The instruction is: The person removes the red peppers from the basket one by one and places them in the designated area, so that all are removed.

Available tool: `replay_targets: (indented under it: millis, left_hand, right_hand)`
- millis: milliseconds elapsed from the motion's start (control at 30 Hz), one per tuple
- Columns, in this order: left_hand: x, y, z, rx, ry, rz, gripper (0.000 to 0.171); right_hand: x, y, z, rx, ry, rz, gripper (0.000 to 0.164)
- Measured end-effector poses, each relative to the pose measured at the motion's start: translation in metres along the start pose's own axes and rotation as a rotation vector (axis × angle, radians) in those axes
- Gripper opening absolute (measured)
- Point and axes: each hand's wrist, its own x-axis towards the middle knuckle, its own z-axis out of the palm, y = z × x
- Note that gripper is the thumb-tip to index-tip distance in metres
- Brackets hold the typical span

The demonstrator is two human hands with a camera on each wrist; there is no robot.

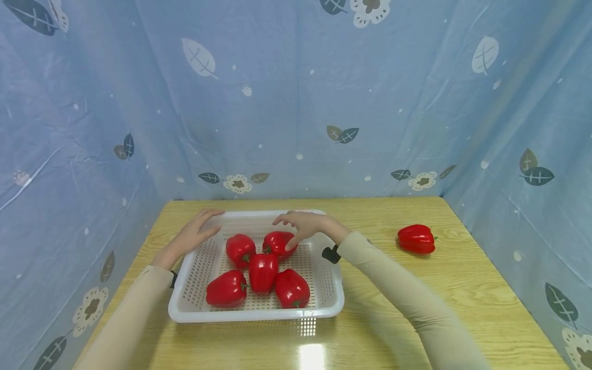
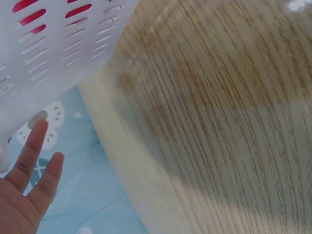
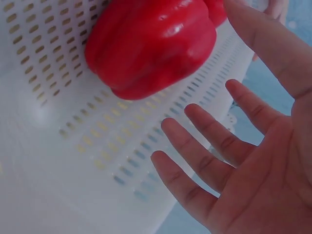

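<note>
A white perforated basket (image 1: 256, 314) on the wooden table holds several glossy red bell peppers. My left hand (image 1: 198, 232) is at its back left corner, fingers spread and nothing held. In the left wrist view, two extended fingers show beside the basket wall (image 2: 63, 58). My right hand (image 1: 305, 225) hovers over the back right of the basket, just above a red bell pepper (image 1: 276, 242). The right wrist view shows its fingers spread and loosely bent, apart from the bell pepper (image 3: 151, 46). Another red bell pepper (image 1: 416, 239) lies on the table, right of the basket.
The pale wooden table (image 1: 370, 308) carries the basket on its left half. A blue patterned curtain (image 1: 296, 103) hangs behind the table and along both sides. Light glares off the table in front of the basket.
</note>
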Motion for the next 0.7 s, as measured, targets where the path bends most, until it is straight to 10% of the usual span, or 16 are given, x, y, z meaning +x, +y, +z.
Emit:
replay_targets:
  millis: [700]
  left_hand:
    - [0.000, -0.003, 0.001, 0.004, -0.004, -0.018, 0.048]
  right_hand:
    - [0.018, -0.012, 0.021, -0.216, 0.020, 0.063, 0.069]
